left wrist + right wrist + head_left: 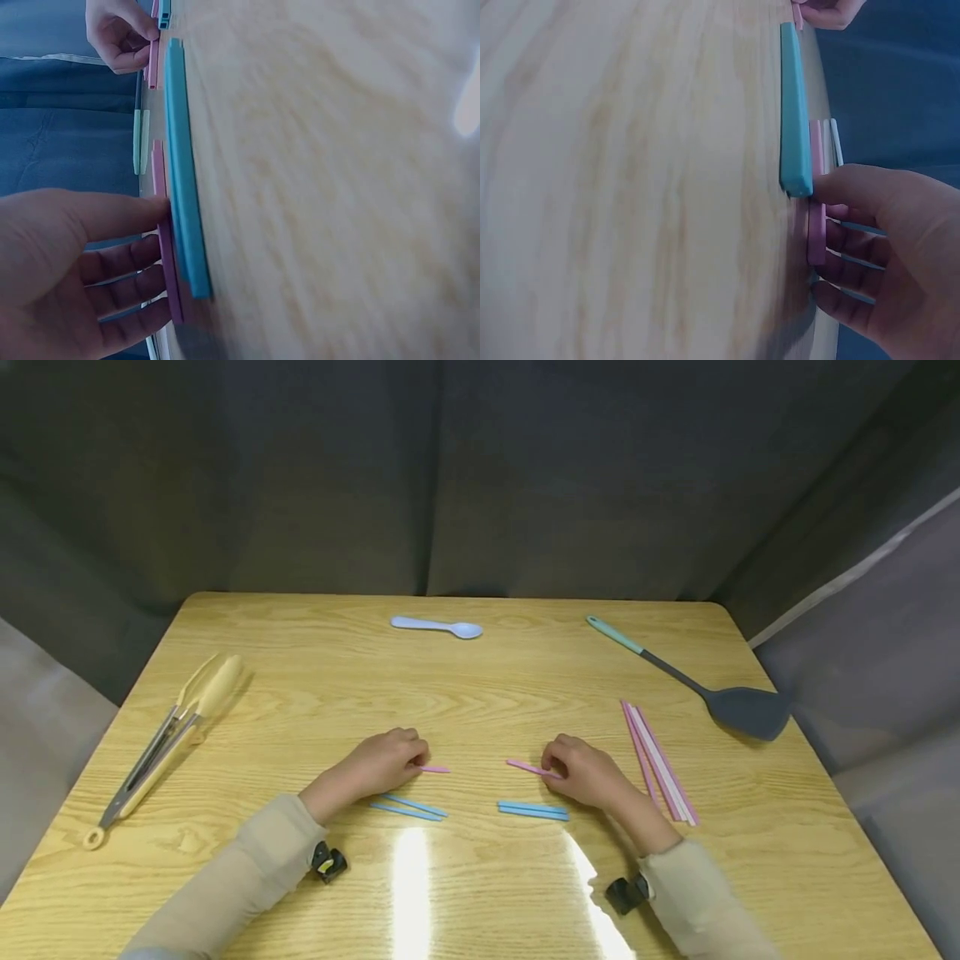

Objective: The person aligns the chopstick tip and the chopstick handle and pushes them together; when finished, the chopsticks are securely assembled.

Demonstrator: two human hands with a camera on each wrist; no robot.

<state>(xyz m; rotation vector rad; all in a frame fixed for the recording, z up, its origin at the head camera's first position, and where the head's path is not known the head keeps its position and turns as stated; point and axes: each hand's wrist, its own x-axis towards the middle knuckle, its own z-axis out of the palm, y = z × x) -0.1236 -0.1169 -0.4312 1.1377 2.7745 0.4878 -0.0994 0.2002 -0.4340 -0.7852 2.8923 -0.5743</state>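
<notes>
In the head view my left hand (384,762) pinches a thin pink stick (437,769) low over the table. Its thumb is on the near side and the fingers are behind, as the left wrist view shows for the same pink stick (160,180). Two blue sticks (405,812) lie just in front of that hand, slightly apart. On the right, my right hand (588,772) holds another pink stick (522,766) between thumb and fingers. A pair of blue sticks (532,811) lies side by side, nearer me than this stick.
Several longer pink and white sticks (660,764) lie right of the right hand. Beyond them is a spatula (746,710) with a dark head and green handle. A pale blue spoon (435,626) lies at the back, cream-tipped tongs (165,743) at the left, on the wooden table (480,693).
</notes>
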